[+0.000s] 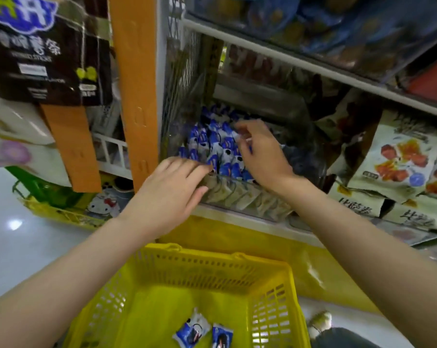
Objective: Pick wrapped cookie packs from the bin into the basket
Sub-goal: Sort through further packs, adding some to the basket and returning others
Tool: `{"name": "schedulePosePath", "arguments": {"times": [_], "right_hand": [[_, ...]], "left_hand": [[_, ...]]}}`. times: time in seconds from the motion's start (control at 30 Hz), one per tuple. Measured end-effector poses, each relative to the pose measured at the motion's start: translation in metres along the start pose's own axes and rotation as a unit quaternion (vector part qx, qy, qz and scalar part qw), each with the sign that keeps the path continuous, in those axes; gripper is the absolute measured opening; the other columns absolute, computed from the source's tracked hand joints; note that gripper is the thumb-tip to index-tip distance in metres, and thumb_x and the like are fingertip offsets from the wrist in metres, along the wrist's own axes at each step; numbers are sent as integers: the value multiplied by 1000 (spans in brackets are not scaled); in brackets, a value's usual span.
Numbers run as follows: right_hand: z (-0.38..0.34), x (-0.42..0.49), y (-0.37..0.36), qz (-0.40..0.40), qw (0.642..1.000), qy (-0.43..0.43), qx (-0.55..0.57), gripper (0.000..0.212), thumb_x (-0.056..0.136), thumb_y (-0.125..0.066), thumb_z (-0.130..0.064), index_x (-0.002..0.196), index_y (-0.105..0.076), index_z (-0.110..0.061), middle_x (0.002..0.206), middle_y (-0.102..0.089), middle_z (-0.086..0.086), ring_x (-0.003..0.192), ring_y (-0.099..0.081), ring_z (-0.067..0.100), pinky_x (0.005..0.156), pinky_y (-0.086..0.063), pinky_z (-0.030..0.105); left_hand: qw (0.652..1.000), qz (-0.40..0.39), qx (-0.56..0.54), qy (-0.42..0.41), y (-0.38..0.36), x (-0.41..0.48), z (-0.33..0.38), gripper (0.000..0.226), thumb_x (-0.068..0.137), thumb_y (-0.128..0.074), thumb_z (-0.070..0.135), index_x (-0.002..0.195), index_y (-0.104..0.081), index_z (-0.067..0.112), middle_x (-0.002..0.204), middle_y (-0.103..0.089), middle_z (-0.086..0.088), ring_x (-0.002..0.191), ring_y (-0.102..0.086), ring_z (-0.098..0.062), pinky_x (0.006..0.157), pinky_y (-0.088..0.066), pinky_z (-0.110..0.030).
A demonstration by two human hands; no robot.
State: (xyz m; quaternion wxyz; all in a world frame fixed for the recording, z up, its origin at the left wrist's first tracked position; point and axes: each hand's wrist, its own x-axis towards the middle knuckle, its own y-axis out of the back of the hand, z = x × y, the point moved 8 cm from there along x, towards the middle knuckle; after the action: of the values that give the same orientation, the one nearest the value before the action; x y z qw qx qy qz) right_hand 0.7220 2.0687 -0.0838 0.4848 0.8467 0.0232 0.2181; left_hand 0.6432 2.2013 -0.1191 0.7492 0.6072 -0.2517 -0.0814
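Noted both hands up inside the clear bin (303, 136) on the shelf (237, 217).

Logged the left hand (172, 194) at the bin's front edge. Fingers (200, 169) stretched out and close together, tips touching the front row of cookie packs (212, 144), nothing visibly clamped. Probably steadying that row or feeling for a loose end.

Logged the right hand (260, 151) arched over the middle of the heap, fingers curled down among the wrappers. Too blurred to tell whether pinching a pack or only sorting through.

Packs in the bin standing on end in tight rows, crimped tops upward. Judged handy for a two-finger pinch, though likely to drag neighbours along.

Yellow basket (212, 259) parked directly below the bin, mouth open upward. Presumably placed so that a lifted pack needs only a short drop.

Counts:
- Hands at work: two.
- Baskets under the hands: one.
- Packs in the basket: two, one pack (191, 330) just beside a second pack (222, 336), both lying flat near the close wall.
- Packs in the bin: many, too crowded and smeared for an exact figure.

Judged early in the task, with plenty left to pick.
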Motion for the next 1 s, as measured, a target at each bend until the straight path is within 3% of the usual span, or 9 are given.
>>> {"name": "schedulePosePath", "arguments": {"times": [0.13,0.27,0.37,0.47,0.53,0.6,0.73,0.9,1.0], "right_hand": [[30,53,-32,-66,995,-73,-27,33,97,-44,-17,127,-51,-7,128,-51,13,112,-53,25,93,-41,30],[42,82,-59,-121,985,-116,-29,33,98,-43,-22,125,-54,-7,120,-60,16,109,-56,26,90,-43,31],[48,99,-73,-156,971,-143,-114,35,98,-40,-37,92,-59,-7,87,-59,13,91,-57,28,75,-43,32],[51,112,-80,-169,962,-162,-142,43,95,-43,-44,63,-33,-17,67,-40,6,74,-45,21,69,-34,28],[54,114,-82,-190,954,-184,-143,41,90,-52,-46,67,-38,-15,68,-41,6,74,-45,21,70,-36,29],[53,114,-81,-200,951,-193,-134,38,86,-59,-45,88,-57,-7,84,-55,12,84,-52,24,73,-43,31],[45,108,-61,-102,978,-174,-45,38,90,-55,-39,112,-61,-8,107,-64,14,96,-58,26,81,-47,35],[17,77,-1,121,983,-109,85,28,92,-53,-35,104,-62,-11,96,-66,5,90,-60,19,78,-48,30],[-8,41,25,163,976,-61,130,18,89,-59,-31,95,-61,-15,80,-60,-8,76,-58,6,65,-42,8]], "left_hand": [[1000,23,-17,-4,-1,2,-3,34,94,-48,29,124,-51,14,113,-59,-4,107,-53,-26,97,-33,-35],[999,29,-24,-17,0,3,-5,39,93,-33,35,120,-53,16,107,-60,-1,99,-56,-22,94,-26,-29],[999,32,-32,-24,0,3,-6,39,92,-32,35,119,-53,16,106,-61,-1,98,-57,-22,93,-26,-30],[998,34,-36,-25,-1,3,-6,40,92,-32,35,118,-53,16,106,-61,-1,98,-56,-21,94,-28,-30],[998,35,-38,-18,0,2,-6,40,91,-30,36,119,-53,17,106,-61,0,99,-56,-20,96,-32,-31],[998,38,-43,-17,2,2,-5,41,91,-30,36,118,-53,17,106,-61,1,99,-57,-19,97,-35,-32],[998,40,-41,-17,4,2,-2,40,92,-30,36,118,-53,17,107,-61,0,100,-56,-19,96,-41,-35],[997,38,-69,8,2,0,2,44,95,-26,38,129,-45,17,124,-52,0,119,-43,-19,112,-21,-34],[985,72,-157,32,7,-6,8,39,97,-31,33,133,-40,18,131,-46,2,125,-38,-13,113,-20,-26]]}}
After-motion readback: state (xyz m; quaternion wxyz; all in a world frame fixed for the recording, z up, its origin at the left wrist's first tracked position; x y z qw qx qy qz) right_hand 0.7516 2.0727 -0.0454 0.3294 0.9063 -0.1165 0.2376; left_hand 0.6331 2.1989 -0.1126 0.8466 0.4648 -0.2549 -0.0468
